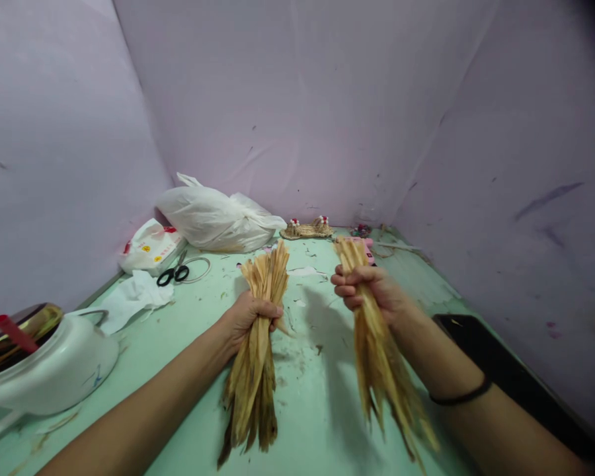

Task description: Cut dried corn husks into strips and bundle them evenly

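Left hand (252,317) closed round the upper part of a left bundle (252,390) of dry, flat strips, thumb across the front. Right hand (369,291) clenched likewise on a right bundle (369,344), well apart from the first. Strips jut above and hang below each fist: straw-yellow, papery, lower ends ragged, darker on the left one. On the green counter (198,317), left: white, rounded pot (79,363), red rod (17,334) at its mouth. Farther back: crinkled white plastic bag (218,218), contents hidden; black-handled scissors (176,272).
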### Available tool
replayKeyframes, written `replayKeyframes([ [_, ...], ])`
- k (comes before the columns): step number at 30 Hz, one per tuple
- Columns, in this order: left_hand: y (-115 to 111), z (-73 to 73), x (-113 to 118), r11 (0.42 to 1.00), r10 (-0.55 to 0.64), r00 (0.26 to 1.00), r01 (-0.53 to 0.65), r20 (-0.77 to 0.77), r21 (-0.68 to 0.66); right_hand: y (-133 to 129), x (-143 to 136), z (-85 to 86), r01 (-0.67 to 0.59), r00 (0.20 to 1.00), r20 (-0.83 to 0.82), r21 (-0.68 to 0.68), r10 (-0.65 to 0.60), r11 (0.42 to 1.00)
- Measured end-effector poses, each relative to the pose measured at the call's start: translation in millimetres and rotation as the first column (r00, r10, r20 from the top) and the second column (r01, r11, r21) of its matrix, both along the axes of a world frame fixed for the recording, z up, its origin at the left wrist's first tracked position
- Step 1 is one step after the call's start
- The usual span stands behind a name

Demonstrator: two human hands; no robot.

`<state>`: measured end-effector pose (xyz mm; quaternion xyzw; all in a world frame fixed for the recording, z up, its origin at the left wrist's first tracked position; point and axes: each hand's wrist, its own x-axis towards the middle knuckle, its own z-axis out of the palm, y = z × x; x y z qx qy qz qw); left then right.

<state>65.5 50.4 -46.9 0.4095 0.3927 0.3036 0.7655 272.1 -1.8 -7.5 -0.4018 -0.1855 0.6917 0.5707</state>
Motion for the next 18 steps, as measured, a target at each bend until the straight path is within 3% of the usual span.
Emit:
replayKeyframes([
  [4, -1, 1.1, -1, 0.999, -0.041, 0.999, 0.041, 0.001, -0.023, -3, 9, 8.2, -0.004, 1.000, 0.031, 0.053, 0.002, 0.999],
  [7, -3, 1.3, 0, 0.998, -0.048, 0.999, 0.048, 0.012, -0.040, -3, -13, -8.5, 0.003, 0.989, 0.146, 0.003, -0.003, 1.000],
  [11, -5, -0.1, 2, 0.994, -0.111, 0.989, 0.112, 0.099, -0.009, -3, -48, -35.2, -0.102, 0.968, 0.226, -0.023, 0.104, 0.995],
  [14, -7, 0.5, 3, 0.987, -0.159, 0.978, 0.158, 0.133, 0.016, -5, -58, -40.6, -0.118, 0.963, 0.245, 0.002, 0.114, 0.993],
  [18, -8, 3.6, 2, 0.989, -0.133, 0.979, 0.142, 0.156, -0.052, -6, -55, -39.2, -0.040, 0.957, 0.284, -0.039, 0.049, 0.998],
])
